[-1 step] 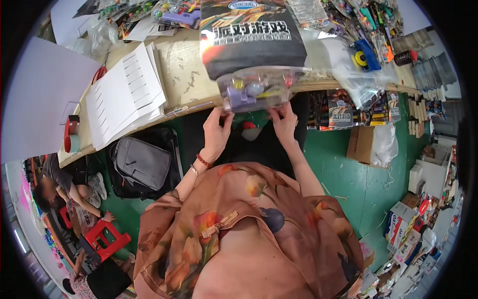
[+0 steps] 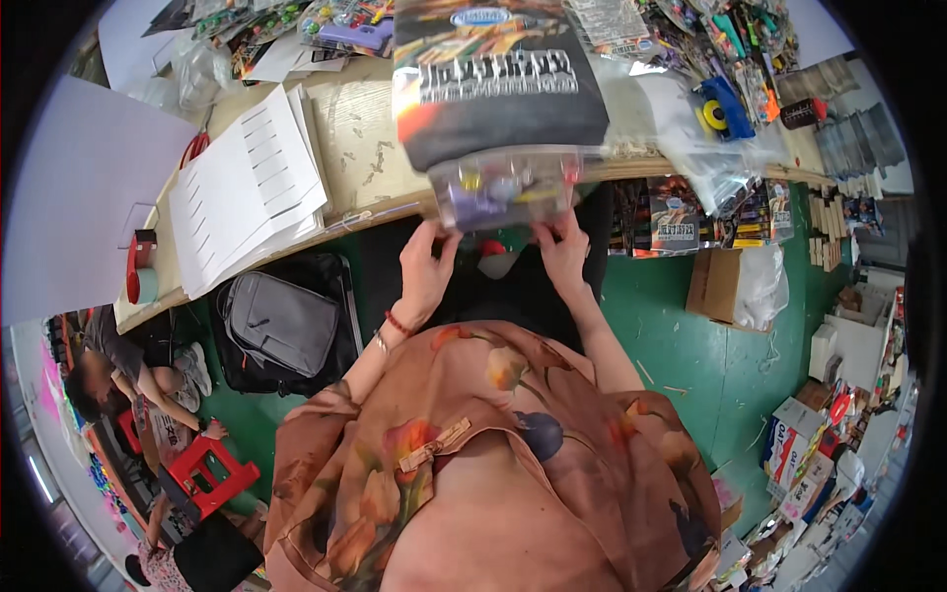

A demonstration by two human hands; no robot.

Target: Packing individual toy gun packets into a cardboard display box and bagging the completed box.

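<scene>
In front of me, a black printed box with colourful artwork reaches over the table's near edge. A clear plastic tray sticks out from its near end. Through the tray show a purple toy part and small yellow, red and pale pieces, all smeared by motion. With fingers pinched, my left hand holds the tray's near left corner. My right hand is likewise closed on the near right corner. Whether the tray sits inside the box or only under it, I cannot tell.
Paper sheets and a red tape dispenser lie on the table's left. Bagged toys and a blue tape dispenser are at right. Below stand similar black packs, a carton and a grey backpack. Other people sit at left.
The box and tray have come slightly nearer to me and are more blurred. Both hands have shifted very little and still grip the tray's corners.
</scene>
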